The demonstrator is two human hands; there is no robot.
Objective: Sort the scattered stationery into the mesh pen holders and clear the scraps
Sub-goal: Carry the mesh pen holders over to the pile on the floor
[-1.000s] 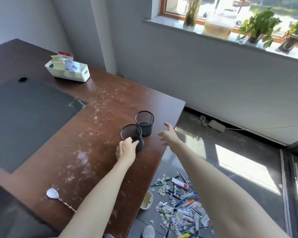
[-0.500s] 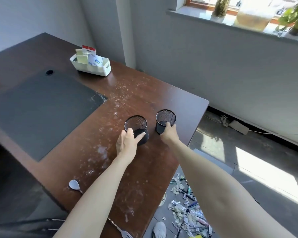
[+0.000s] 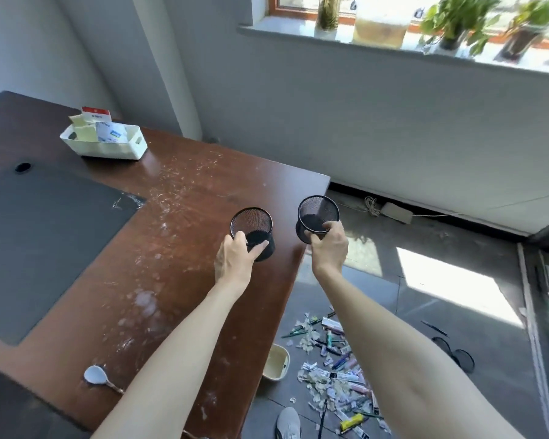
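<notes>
While my left hand (image 3: 235, 261) is curling its fingers and thumb round the lower wall of one black round wire-mesh pen holder (image 3: 252, 231) above the brown wooden desk (image 3: 187, 217), my right hand (image 3: 328, 248) is gripping a second black mesh pen holder (image 3: 317, 217) in the same way, at the desk's right edge and partly over the grey floor (image 3: 504, 391). Both holders are tilting their open mouths towards me, a clear gap apart; I cannot tell whether either is touching the desktop. Scattered stationery, a heap of coloured pens, tubes and pale paper scraps (image 3: 333, 365), is lying on the floor below the desk's edge, beside a small cream plastic bin (image 3: 278, 362). Farther off on the desk, a white rectangular plastic tray of paper notes (image 3: 108, 147), a dark grey mat (image 3: 45, 242) and a white spoon (image 3: 95, 375) are sitting well apart from both hands
</notes>
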